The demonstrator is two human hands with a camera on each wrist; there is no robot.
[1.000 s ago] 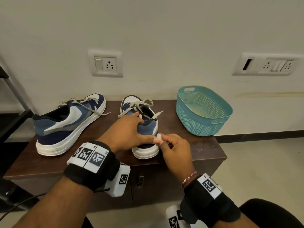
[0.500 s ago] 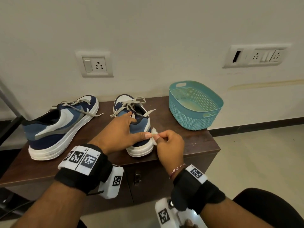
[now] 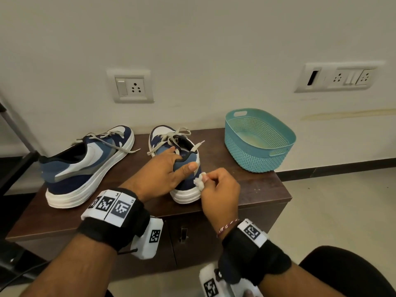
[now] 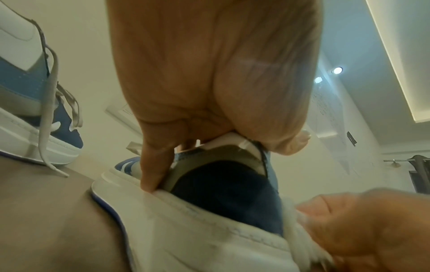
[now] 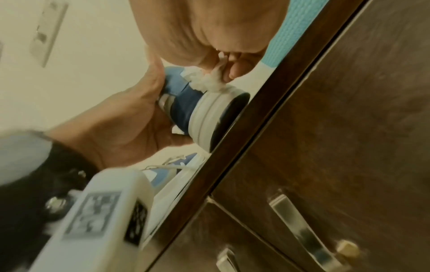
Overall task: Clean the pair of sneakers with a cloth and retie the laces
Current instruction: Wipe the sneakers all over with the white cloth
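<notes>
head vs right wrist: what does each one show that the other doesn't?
Head only: the whole second sneaker on the left with loose laces, the full teal basket, and both wall socket plates.

Right wrist only: the cabinet front below the top, with its metal handles, and the held sneaker's heel lifted off the cabinet top, dark sole showing.

Both: the left hand grips the heel of the near sneaker while the right hand pinches a white cloth wad against its heel edge.

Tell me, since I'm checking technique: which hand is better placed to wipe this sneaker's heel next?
Right. The right hand already pinches the cloth against the near sneaker at its heel, while the left hand grips the collar, steadying it.
</notes>
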